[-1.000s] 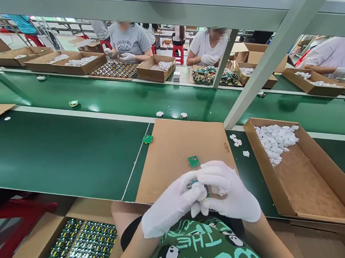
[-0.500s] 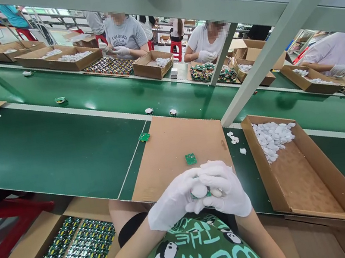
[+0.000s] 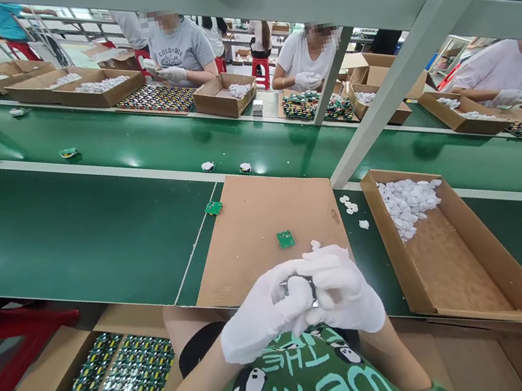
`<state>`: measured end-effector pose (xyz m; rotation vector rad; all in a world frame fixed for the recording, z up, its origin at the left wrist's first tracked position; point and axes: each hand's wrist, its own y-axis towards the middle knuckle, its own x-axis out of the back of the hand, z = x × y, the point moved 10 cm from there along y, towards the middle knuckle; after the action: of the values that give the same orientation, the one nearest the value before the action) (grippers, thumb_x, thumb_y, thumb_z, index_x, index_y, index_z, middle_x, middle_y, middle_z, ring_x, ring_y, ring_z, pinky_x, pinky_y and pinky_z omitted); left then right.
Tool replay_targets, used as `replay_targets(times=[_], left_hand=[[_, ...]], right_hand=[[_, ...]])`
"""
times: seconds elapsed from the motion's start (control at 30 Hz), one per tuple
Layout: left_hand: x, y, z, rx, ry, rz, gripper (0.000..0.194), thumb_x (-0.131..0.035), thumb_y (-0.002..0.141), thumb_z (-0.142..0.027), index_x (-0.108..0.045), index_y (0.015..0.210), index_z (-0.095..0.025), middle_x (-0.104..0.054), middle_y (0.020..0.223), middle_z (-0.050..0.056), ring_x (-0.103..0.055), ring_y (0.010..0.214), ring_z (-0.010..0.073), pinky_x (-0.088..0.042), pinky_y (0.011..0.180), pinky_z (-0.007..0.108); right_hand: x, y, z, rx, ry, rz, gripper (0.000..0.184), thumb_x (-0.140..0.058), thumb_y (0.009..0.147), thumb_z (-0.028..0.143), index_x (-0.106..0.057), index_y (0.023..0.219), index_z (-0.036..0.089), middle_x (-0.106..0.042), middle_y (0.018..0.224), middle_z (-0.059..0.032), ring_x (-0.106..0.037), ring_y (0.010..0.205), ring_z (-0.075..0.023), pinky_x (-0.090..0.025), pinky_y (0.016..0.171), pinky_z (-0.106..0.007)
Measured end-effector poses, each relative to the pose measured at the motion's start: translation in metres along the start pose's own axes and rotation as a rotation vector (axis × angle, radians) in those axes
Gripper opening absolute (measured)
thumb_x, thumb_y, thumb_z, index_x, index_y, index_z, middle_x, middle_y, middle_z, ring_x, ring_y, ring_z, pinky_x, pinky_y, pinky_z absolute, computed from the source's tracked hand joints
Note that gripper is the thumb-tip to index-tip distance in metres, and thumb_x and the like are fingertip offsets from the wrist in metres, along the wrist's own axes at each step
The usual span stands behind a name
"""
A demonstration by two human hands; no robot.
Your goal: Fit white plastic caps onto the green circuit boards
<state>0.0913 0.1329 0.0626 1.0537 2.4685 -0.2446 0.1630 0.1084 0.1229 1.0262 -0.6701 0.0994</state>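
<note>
My left hand (image 3: pixel 266 310) and my right hand (image 3: pixel 347 287), both in white gloves, meet just in front of my shirt. Between them is a small circuit board (image 3: pixel 313 293), mostly hidden by the fingers; only its dark edge shows. The left thumb lies across its face, while the right fingers close on its side. At the right fingertips is a small crumpled white piece (image 3: pixel 316 244); whether it is held or lies on the cardboard I cannot tell. Just beyond the hands, a green circuit board (image 3: pixel 286 239) lies flat on the cardboard sheet (image 3: pixel 264 215).
To the right stands a cardboard tray (image 3: pixel 471 268) with a heap of white pieces (image 3: pixel 408 202). White discs (image 3: pixel 349 204) lie beside it. Another green board (image 3: pixel 214 208) sits at the sheet's left edge. A slanted metal post (image 3: pixel 385 76) rises beyond. Lower left, a box holds board panels (image 3: pixel 135 374).
The board between my hands has turned, and my left thumb now covers the white disc seen on it before. A crumpled white piece now shows at the right fingertips. Boards on the belt shifted left.
</note>
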Motion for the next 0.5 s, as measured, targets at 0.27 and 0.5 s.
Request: replay_targets(times=[0.27, 0.5], left_hand=[[-0.006, 0.001, -0.005, 0.000, 0.086, 0.053, 0.050, -0.059, 0.090, -0.065, -0.067, 0.087, -0.016, -0.059, 0.075, 0.004, -0.043, 0.054, 0.0111, -0.037, 0.056, 0.028], [-0.002, 0.003, -0.002, -0.009, 0.099, 0.038, 0.047, -0.064, 0.089, -0.061, -0.062, 0.079, -0.016, -0.054, 0.065, 0.000, -0.039, 0.049, 0.0086, -0.032, 0.051, 0.026]], right_hand=[[-0.007, 0.007, 0.009, 0.073, -0.172, 0.077, 0.036, -0.042, 0.105, 0.054, -0.062, 0.115, 0.025, -0.069, 0.091, -0.0054, -0.065, 0.085, -0.0213, -0.054, 0.080, -0.035], [-0.014, 0.015, 0.013, 0.112, -0.101, 0.111, 0.040, -0.039, 0.107, 0.050, -0.053, 0.131, 0.021, -0.069, 0.087, -0.0040, -0.062, 0.072, -0.0192, -0.051, 0.069, -0.034]])
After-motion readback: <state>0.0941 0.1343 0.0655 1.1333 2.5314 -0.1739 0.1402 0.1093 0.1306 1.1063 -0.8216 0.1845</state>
